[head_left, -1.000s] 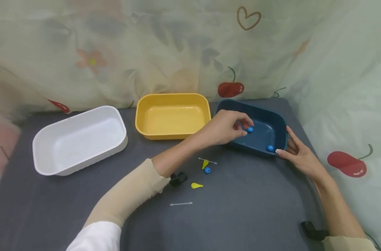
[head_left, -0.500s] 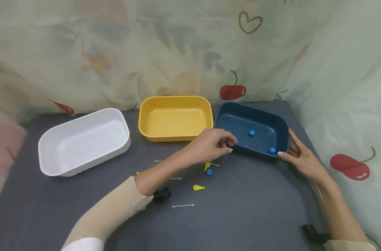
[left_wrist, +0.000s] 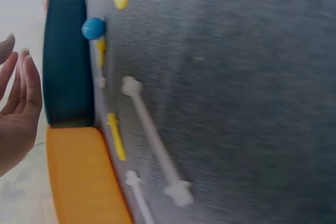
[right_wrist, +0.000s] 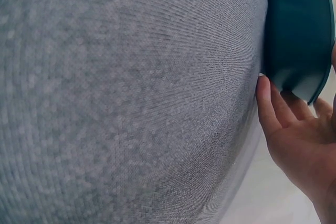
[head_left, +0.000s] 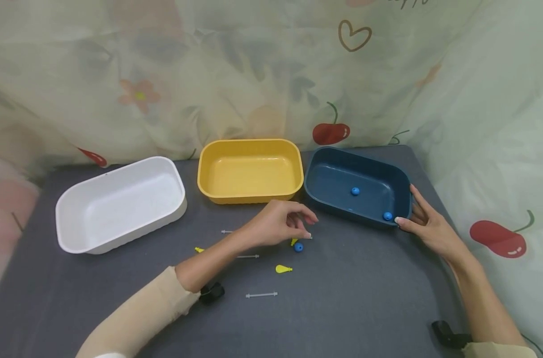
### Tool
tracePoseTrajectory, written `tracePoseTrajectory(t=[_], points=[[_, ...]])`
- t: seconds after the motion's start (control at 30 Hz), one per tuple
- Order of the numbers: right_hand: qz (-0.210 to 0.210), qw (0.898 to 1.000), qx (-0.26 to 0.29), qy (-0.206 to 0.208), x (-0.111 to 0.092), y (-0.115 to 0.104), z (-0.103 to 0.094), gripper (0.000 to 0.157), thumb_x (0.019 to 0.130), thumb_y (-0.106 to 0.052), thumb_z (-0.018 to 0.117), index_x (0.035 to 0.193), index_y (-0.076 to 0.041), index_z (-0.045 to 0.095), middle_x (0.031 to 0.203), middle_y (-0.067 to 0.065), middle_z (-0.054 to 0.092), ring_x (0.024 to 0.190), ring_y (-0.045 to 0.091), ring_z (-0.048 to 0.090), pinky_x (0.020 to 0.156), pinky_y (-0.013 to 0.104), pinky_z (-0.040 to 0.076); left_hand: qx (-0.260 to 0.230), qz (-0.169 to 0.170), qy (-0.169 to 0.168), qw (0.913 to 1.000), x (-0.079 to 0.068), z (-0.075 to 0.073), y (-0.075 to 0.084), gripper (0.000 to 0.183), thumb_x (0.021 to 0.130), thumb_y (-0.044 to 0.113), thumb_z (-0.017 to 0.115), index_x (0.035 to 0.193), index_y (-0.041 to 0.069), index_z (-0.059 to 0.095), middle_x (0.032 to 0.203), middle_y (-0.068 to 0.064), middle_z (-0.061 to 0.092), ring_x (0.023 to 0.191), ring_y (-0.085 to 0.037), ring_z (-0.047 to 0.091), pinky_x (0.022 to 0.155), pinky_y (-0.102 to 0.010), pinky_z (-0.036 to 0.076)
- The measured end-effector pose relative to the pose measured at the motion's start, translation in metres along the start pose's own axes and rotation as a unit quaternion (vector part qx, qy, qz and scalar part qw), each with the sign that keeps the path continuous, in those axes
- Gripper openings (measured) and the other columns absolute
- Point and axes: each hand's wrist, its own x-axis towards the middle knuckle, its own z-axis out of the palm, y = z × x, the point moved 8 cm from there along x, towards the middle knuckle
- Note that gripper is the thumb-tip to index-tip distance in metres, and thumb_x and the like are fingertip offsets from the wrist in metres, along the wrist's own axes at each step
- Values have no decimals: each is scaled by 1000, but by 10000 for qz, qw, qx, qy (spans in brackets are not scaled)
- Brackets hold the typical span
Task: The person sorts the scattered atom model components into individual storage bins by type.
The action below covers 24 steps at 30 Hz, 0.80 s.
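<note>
Left hand (head_left: 278, 226): hovering now above the grey table (head_left: 343, 293), at ten o'clock from the loose bead (head_left: 299, 247), with fingers released and loosely bent, apart from the thumb.
Right hand (head_left: 430, 231): on the blue tray (head_left: 370, 196) at four o'clock, grasping the corner between thumb and fingers.
Blue tray: over at two o'clock on the table, with two blue beads (head_left: 355, 191) inside, one out on the floor, one tucked in the four o'clock corner.
Loose bead: out on the table, between seven and eight o'clock from the blue tray, just beside a partly hidden yellow drop (head_left: 294, 242).
Second drop (head_left: 283, 269): lying at seven o'clock from the loose bead.
Pale rod (head_left: 261, 295): farther along that same seven o'clock line.
Yellow tray (head_left: 250, 176): up at twelve.
White tray (head_left: 121, 206): across at ten.
</note>
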Motion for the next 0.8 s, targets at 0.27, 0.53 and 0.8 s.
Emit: tracePoseTrajectory(t=[0.27, 0.53, 0.8], points=[[-88, 9999, 101, -44, -1, -1, 1, 91, 99, -30, 62, 155, -44, -9, 161, 25, 16, 140, 50, 28, 83, 8, 43, -371, -371, -177, 9985, -9, 5, -23, 32, 84, 16, 82, 114, 14, 73, 107, -6, 73, 78, -11, 65, 67, -25, 53], [-59, 9999, 149, -37, -1, 0, 1, 92, 99, -30, 63, 155, -46, -9, 161, 23, 17, 142, 46, 28, 84, 8, 43, -368, -540, -395, 9971, -10, 13, -39, 31, 83, 17, 82, 113, 14, 74, 99, -1, 74, 74, -11, 64, 61, -24, 46], [-40, 9999, 156, 5, 0, 0, 0, 93, 98, -31, 64, 155, -46, -8, 161, 22, 18, 142, 44, 29, 84, 7, 42, -172, -622, -561, 9963, -10, 19, -49, 29, 83, 16, 82, 111, 14, 75, 85, 6, 71, 70, -11, 60, 62, -22, 43]])
